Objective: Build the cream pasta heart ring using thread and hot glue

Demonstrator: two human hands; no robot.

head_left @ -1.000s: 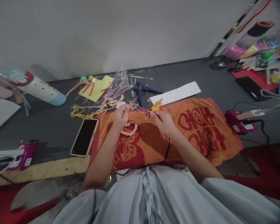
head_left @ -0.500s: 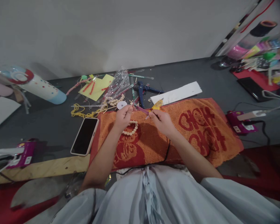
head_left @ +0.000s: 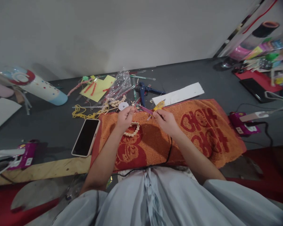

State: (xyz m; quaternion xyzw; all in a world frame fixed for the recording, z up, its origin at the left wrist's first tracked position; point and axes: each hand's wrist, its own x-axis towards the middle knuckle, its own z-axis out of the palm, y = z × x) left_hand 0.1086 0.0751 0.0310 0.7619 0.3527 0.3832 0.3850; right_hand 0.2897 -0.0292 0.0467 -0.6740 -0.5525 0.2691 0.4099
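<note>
My left hand (head_left: 124, 117) and my right hand (head_left: 164, 120) hover over an orange and red towel (head_left: 202, 131), both pinched on the ends of a thin purple strip (head_left: 144, 109). A ring of pale beads (head_left: 132, 129) lies on the towel under my left hand. A small white disc (head_left: 123, 105) sits just beyond my left fingertips. A yellow glue gun tip (head_left: 158, 106) lies behind my right hand.
A phone (head_left: 86, 137) lies face up left of the towel. Blue pliers (head_left: 143, 91), a white strip (head_left: 178, 94), yellow paper (head_left: 96, 88), clear plastic wrap (head_left: 119, 86) and yellow cord (head_left: 81, 113) clutter the grey surface. Purple power strips (head_left: 241, 124) sit at both sides.
Both hands have shifted very slightly with the purple strip still held between them; nothing else has moved.
</note>
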